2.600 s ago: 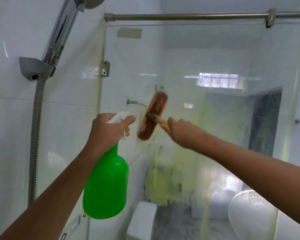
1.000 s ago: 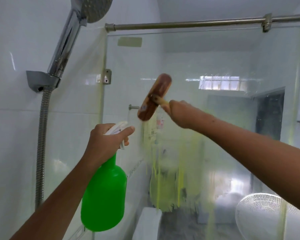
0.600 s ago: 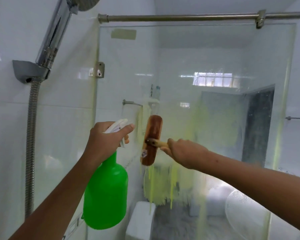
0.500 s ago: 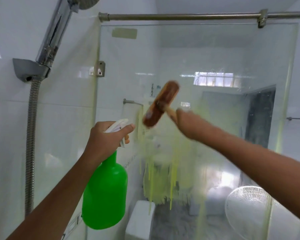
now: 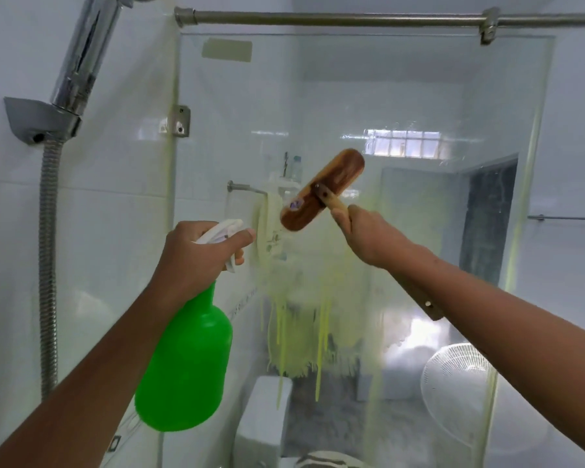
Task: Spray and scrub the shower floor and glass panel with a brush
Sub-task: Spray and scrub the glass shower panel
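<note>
**Scrubbing the glass panel, sprayer held ready**

Nearest me, my left hand (image 5: 196, 255) wraps the white trigger head of the green spray bottle (image 5: 186, 363), forefinger laid along the nozzle; the smooth, bulbous plastic body hangs at about seven o'clock. My right hand (image 5: 368, 238) is curled round the pale wooden handle of the brush (image 5: 321, 190), whose long, rounded, varnished back tilts from eight o'clock up to two o'clock, apparently pressed to the glass panel (image 5: 402, 96). Yellow-green cleaner (image 5: 298, 332) streaks downward in thin runs below the brush, at about six o'clock.

Risks, as I judge them: the wet handle could slip in my grip and knock the hard wooden head against the glass; drips may dry into streaks if left; the dangling bottle could bump the pane. Farther off, at ten o'clock, the ribbed chrome shower hose (image 5: 48, 265) hangs on glossy white tile. The floor is out of sight.
</note>
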The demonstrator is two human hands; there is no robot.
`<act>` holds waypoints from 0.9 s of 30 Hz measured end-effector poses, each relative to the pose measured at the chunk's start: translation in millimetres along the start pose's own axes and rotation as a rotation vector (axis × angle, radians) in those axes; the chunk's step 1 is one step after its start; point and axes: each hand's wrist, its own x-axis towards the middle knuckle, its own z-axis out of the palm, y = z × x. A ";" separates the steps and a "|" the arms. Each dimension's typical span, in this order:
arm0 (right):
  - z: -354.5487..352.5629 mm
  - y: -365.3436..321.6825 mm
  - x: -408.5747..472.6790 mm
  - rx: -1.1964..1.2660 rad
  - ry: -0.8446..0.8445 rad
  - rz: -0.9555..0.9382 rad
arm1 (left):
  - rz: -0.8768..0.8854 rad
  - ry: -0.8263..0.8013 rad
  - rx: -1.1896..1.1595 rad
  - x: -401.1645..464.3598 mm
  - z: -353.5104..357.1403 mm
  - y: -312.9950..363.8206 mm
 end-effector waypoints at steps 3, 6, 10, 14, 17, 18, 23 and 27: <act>-28.6 -2.5 13.4 0.191 0.048 0.148 | 0.012 -0.030 0.001 0.3 15.3 0.1; -45.3 6.2 18.4 0.295 0.080 0.251 | 0.009 -0.060 -0.027 0.2 37.8 -1.5; -55.9 16.9 19.8 0.303 0.093 0.269 | -0.027 -0.106 -0.011 -5.3 68.7 -4.5; -64.1 20.5 19.0 0.296 0.063 0.271 | -0.095 -0.085 -0.100 -12.8 91.1 -4.7; -65.4 18.5 21.6 0.310 0.063 0.268 | -0.075 -0.066 -0.101 -13.0 97.8 -1.1; -65.4 17.8 23.4 0.330 0.061 0.274 | -0.050 -0.064 -0.079 -12.0 98.2 1.3; -65.8 13.6 30.0 0.331 0.066 0.282 | -0.006 -0.046 -0.024 -9.9 102.7 8.6; -57.3 13.7 23.6 0.302 0.098 0.283 | -0.045 0.025 -0.081 -12.5 103.8 9.5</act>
